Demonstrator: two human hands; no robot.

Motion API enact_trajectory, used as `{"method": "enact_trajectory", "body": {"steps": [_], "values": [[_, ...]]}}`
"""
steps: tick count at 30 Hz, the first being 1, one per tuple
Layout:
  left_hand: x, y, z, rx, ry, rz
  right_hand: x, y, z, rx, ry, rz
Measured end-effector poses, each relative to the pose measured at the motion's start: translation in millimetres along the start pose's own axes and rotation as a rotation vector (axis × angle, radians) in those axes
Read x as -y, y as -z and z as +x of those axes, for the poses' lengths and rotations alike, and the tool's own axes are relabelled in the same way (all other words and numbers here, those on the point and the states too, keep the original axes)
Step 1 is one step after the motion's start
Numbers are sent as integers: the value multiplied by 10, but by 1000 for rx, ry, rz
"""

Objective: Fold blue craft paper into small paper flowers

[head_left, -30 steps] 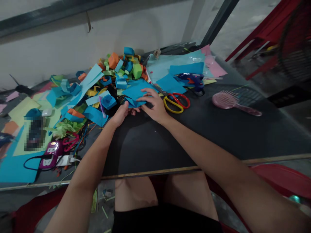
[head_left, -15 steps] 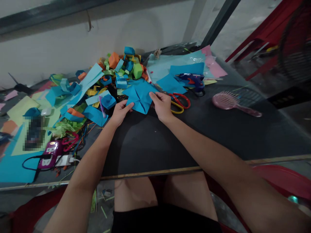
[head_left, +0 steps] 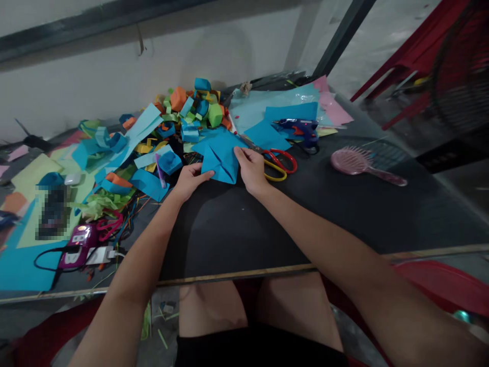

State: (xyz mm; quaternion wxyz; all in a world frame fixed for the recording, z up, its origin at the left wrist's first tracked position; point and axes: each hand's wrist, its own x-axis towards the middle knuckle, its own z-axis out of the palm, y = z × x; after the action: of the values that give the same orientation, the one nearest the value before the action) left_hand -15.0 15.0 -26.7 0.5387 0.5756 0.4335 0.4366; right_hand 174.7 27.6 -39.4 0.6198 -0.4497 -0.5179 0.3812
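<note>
A creased blue sheet of paper (head_left: 220,159) is held up above the dark tabletop, its folds partly raised. My left hand (head_left: 190,181) pinches its lower left edge between thumb and fingers. On the right side, my right hand (head_left: 251,167) grips the paper with the thumb on top; the fingers beneath are mostly hidden. Just right of that hand lie scissors (head_left: 280,164) with red and yellow handles. Another blue sheet (head_left: 267,134) rests behind them. A purple pen (head_left: 159,171) lies left of my left hand, by a folded blue paper piece (head_left: 170,161).
Colourful folded paper pieces (head_left: 178,98) are heaped at the back. A dark blue glue gun (head_left: 300,130) and a pink hairbrush (head_left: 349,161) lie to the right. A purple device with a cable (head_left: 82,242) sits front left. A fan (head_left: 460,76) stands beyond the table.
The blue paper has turned and tilted slightly between my hands, its outline now squarer. My left hand has shifted a little rightward. The whole view has moved slightly.
</note>
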Motion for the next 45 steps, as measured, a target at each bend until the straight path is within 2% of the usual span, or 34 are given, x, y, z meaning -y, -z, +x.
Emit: {"method": "enact_trajectory", "body": {"steps": [7, 14, 22, 26, 30, 41, 45], "values": [[19, -10, 1, -18, 61, -143, 88, -16, -57, 60, 42, -90], [14, -32, 17, -34, 59, -159, 70, -36, -97, 104, 52, -90], [26, -33, 34, -58, 68, -188, 91, -9, -102, 83, 218, -256], [5, -35, 33, -87, 58, -161, 107, -17, -113, 186, 337, -331], [-33, -40, 16, -68, 32, -154, 90, -34, -139, 275, 391, -437], [-51, -55, 14, -90, 72, -188, 36, -26, -130, 270, 408, -529], [-41, -50, 12, -84, 64, -181, 41, -22, -150, 282, 356, -496]]}}
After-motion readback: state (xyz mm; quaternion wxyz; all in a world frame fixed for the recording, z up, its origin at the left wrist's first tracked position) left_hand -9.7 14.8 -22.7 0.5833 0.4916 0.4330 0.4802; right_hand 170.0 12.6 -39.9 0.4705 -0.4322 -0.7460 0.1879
